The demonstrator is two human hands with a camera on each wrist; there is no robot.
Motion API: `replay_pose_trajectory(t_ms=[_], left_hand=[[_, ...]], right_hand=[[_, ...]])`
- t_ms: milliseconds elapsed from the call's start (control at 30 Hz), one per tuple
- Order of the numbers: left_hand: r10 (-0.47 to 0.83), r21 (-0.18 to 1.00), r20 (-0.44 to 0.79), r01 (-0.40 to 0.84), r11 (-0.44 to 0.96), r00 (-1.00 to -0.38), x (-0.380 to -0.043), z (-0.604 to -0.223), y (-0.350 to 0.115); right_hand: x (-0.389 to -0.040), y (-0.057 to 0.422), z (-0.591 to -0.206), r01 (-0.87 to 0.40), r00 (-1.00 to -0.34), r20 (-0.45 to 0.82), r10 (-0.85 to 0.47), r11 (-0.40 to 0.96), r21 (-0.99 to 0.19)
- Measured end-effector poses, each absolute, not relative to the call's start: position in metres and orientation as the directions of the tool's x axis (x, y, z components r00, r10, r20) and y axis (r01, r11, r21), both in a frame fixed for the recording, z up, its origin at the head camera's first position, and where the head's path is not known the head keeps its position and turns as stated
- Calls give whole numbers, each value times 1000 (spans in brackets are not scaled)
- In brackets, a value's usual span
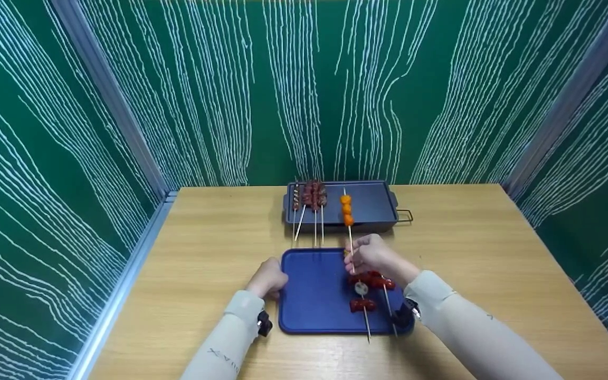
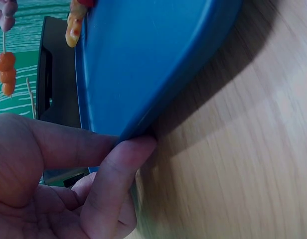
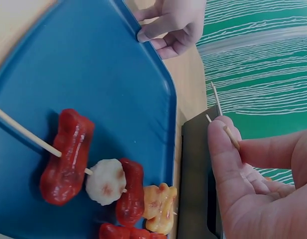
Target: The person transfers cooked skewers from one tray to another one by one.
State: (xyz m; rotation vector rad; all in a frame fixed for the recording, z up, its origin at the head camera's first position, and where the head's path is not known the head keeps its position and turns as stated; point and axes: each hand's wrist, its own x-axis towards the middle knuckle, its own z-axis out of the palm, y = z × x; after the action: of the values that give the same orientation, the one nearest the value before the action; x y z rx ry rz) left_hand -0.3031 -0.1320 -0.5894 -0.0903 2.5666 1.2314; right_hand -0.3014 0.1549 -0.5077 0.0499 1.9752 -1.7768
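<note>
My right hand (image 1: pixel 371 254) pinches the bare stick end of a skewer of orange balls (image 1: pixel 347 210), whose food end hangs over the dark grill pan (image 1: pixel 370 200). In the right wrist view only the stick's end (image 3: pixel 231 138) shows between thumb and finger. Thumb and fingers of my left hand (image 1: pixel 268 277) pinch the left rim of the blue tray (image 1: pixel 312 295); the left wrist view shows this grip closely. On the tray's right side lie sausage skewers, one with a red sausage (image 3: pixel 67 157), a white round slice (image 3: pixel 105 182) and a yellowish piece (image 3: pixel 160 206).
Several meat skewers (image 1: pixel 313 195) lie on the pan's left part, their sticks poking over its front edge. A wire handle (image 1: pixel 405 215) juts from the pan's right side. Green white-lined walls (image 1: pixel 325 105) enclose the wooden table (image 1: pixel 198 253).
</note>
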Motion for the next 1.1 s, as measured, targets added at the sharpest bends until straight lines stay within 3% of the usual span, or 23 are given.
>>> replay_pose_trajectory(t_ms=[567, 1000, 1100], left_hand=[[73, 705, -316, -183, 685, -946, -334, -639, -142], [72, 718, -290, -167, 675, -954, -331, -638, -142], [71, 720, -291, -169, 673, -954, -321, -619, -138]], right_hand=[[-287, 160, -517, 317, -880, -359, -310, 178, -932], [-271, 162, -518, 314, -872, -371, -319, 217, -924], [-267, 163, -519, 314, -866, -371, -336, 214, -925]])
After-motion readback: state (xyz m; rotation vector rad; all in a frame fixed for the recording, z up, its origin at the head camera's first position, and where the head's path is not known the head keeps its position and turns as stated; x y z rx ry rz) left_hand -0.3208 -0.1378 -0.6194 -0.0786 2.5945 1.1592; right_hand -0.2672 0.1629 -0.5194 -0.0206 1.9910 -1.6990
